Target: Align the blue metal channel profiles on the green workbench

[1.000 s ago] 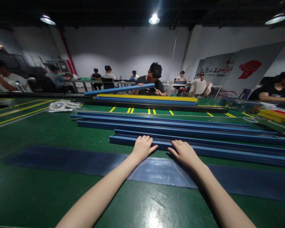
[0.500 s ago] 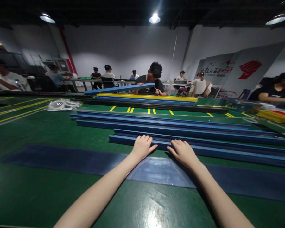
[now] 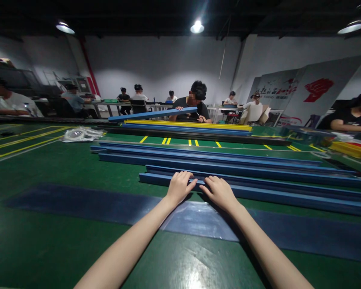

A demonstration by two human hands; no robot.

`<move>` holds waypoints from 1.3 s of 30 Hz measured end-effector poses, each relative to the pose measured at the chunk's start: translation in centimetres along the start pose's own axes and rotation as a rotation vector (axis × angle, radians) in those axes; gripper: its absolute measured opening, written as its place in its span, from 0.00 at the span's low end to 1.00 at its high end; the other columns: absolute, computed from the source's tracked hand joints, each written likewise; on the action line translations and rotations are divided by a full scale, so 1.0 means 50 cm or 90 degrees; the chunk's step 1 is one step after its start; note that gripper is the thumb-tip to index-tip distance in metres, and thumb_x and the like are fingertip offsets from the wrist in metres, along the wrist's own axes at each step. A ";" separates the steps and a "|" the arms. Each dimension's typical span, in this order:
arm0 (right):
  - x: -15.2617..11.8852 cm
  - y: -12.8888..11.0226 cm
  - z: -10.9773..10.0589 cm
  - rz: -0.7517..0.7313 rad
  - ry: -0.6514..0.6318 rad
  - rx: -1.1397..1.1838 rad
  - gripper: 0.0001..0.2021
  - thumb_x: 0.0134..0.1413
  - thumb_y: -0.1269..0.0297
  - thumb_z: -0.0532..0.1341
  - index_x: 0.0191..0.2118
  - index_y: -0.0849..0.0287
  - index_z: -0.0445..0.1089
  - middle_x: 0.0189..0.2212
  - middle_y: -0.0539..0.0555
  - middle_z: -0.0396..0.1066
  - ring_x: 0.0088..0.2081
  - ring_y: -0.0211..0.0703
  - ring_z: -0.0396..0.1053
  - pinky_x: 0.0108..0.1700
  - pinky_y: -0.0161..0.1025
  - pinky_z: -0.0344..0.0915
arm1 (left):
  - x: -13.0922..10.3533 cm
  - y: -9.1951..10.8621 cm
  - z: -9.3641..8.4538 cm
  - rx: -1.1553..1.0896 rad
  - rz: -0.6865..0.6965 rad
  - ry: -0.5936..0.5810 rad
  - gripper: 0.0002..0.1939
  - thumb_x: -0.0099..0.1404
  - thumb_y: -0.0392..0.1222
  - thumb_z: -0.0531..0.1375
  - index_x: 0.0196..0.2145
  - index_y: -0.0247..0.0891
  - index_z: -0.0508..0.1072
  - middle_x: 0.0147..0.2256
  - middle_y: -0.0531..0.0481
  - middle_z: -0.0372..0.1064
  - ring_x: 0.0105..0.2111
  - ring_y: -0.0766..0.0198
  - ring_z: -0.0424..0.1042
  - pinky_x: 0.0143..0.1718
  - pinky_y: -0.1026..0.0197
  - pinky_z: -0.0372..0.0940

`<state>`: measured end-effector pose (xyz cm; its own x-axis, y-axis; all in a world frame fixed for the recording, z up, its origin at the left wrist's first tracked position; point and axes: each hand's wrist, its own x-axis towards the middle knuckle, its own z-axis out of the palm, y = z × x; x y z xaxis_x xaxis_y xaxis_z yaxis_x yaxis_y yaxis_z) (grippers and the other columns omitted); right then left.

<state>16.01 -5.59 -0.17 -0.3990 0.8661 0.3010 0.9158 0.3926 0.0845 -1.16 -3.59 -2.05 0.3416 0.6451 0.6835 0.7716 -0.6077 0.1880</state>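
A long blue U-shaped channel lies across the green table with its open side up. My left hand is closed over its near wall, fingers curled over the top edge and thumb pointing right. Close by on the right, my right hand grips the same wall, with its thumb pointing left. A small gap separates the two thumbs. Nearer to me, a flat dark-blue translucent strip lies beneath my forearms. The fingertips inside the channel are partly hidden.
More blue channels lie parallel behind. A clear plastic bag sits on the table at the left, a yellow tray at the right. Across the table a person holds a tilted blue bar near a yellow bar.
My right hand has slid left along the channel, closer to my left hand. My left hand stays at nearly the same spot. The view has shifted slightly.
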 end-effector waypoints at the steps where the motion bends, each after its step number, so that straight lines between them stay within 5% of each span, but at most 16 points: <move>1: 0.003 -0.004 -0.002 0.001 -0.008 -0.002 0.17 0.59 0.54 0.46 0.35 0.59 0.65 0.35 0.55 0.69 0.39 0.43 0.64 0.38 0.37 0.53 | 0.000 -0.001 -0.002 -0.014 -0.019 0.025 0.12 0.65 0.45 0.48 0.31 0.37 0.67 0.30 0.50 0.70 0.33 0.64 0.67 0.36 0.61 0.55; 4: 0.011 -0.015 -0.010 0.017 -0.038 -0.004 0.18 0.59 0.53 0.44 0.35 0.58 0.66 0.35 0.54 0.70 0.39 0.43 0.65 0.37 0.36 0.53 | 0.001 -0.005 -0.004 -0.046 -0.128 0.117 0.14 0.65 0.42 0.46 0.27 0.38 0.66 0.27 0.51 0.70 0.31 0.64 0.68 0.36 0.61 0.56; 8: 0.024 -0.030 -0.022 0.039 -0.064 0.009 0.20 0.59 0.52 0.43 0.35 0.58 0.67 0.35 0.54 0.70 0.39 0.42 0.66 0.36 0.35 0.54 | 0.013 -0.021 -0.012 -0.192 -0.386 0.225 0.15 0.64 0.42 0.45 0.23 0.39 0.65 0.21 0.54 0.68 0.26 0.65 0.69 0.31 0.64 0.58; 12: 0.032 -0.039 -0.028 0.043 -0.074 0.017 0.19 0.59 0.52 0.44 0.35 0.57 0.67 0.35 0.54 0.70 0.38 0.42 0.67 0.34 0.35 0.54 | 0.036 -0.046 -0.040 -0.315 -0.505 0.231 0.15 0.61 0.43 0.45 0.22 0.39 0.64 0.19 0.54 0.67 0.24 0.65 0.70 0.28 0.66 0.59; 17: 0.036 -0.044 -0.033 0.030 -0.081 0.038 0.12 0.58 0.58 0.49 0.36 0.56 0.67 0.35 0.52 0.70 0.38 0.40 0.67 0.32 0.34 0.54 | 0.038 -0.064 -0.085 -0.166 -0.400 -0.092 0.14 0.61 0.46 0.49 0.23 0.40 0.68 0.23 0.53 0.70 0.27 0.63 0.70 0.28 0.65 0.58; 21: 0.045 -0.052 -0.035 0.008 -0.079 0.043 0.08 0.55 0.60 0.53 0.36 0.56 0.67 0.36 0.52 0.70 0.39 0.41 0.67 0.32 0.33 0.54 | 0.012 -0.066 -0.102 0.039 -0.203 -0.222 0.16 0.62 0.52 0.50 0.27 0.40 0.69 0.30 0.51 0.72 0.33 0.61 0.69 0.32 0.63 0.57; 28: 0.051 -0.069 -0.018 0.009 -0.066 0.029 0.13 0.56 0.55 0.51 0.37 0.57 0.68 0.36 0.54 0.70 0.40 0.43 0.66 0.36 0.35 0.55 | -0.030 -0.104 -0.110 0.212 -0.074 -0.257 0.14 0.61 0.52 0.53 0.36 0.39 0.68 0.38 0.49 0.70 0.40 0.59 0.66 0.39 0.60 0.54; 39: 0.042 -0.067 -0.008 0.005 -0.032 0.020 0.10 0.57 0.58 0.52 0.34 0.57 0.66 0.34 0.52 0.69 0.38 0.42 0.65 0.35 0.36 0.52 | -0.042 -0.100 -0.116 0.255 -0.062 -0.255 0.12 0.63 0.48 0.52 0.37 0.37 0.66 0.38 0.47 0.69 0.39 0.58 0.65 0.39 0.59 0.54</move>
<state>12.12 -5.22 0.53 -0.3947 0.8831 0.2537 0.9173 0.3948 0.0526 -8.84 -4.59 -0.35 0.3754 0.8620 0.3407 0.9260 -0.3646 -0.0979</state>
